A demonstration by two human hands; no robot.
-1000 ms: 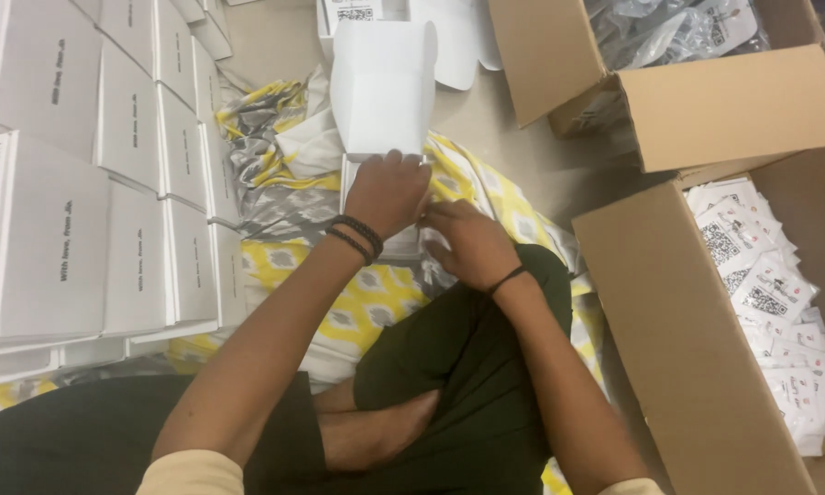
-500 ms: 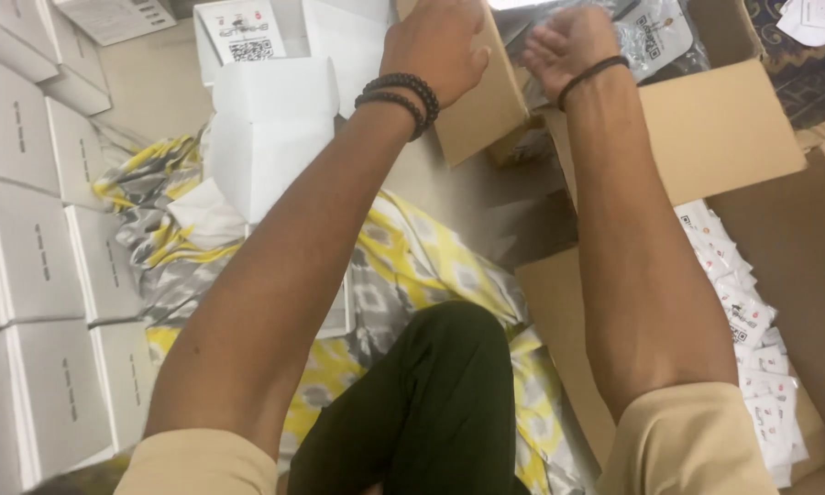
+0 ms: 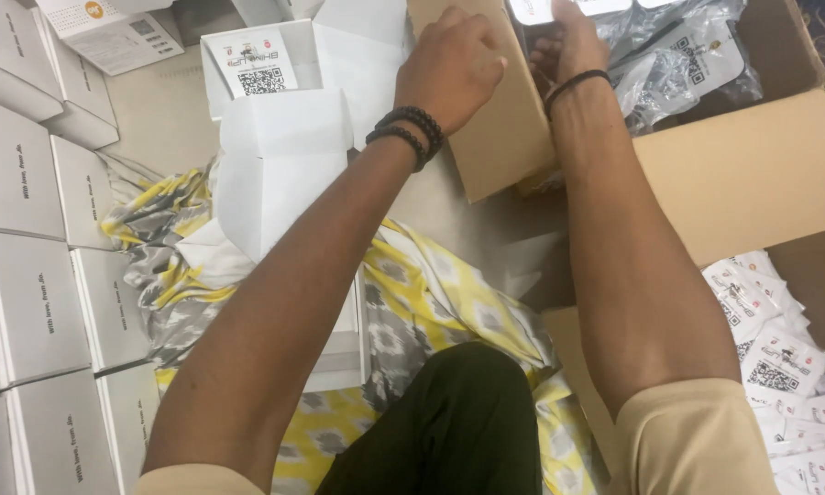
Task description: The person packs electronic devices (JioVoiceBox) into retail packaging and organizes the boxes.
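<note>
Cardboard box [image 3: 752,174] flap is being steadied by the clenched left hand [image 3: 449,69] while the right hand [image 3: 564,46] is grasping a plastic-wrapped packet [image 3: 687,60] inside.

Brown cardboard box [image 3: 752,174], white cartons [image 3: 27,302], yellow-and-grey patterned cloth [image 3: 431,302], black bead bracelets [image 3: 408,133]

1. I see a bare beige floor [image 3: 156,110] beneath everything.
2. A yellow-grey patterned cloth [image 3: 431,302] is spread on it.
3. Stacked white boxes [image 3: 27,275] sit left; a brown carton [image 3: 752,174] sits right.
</note>
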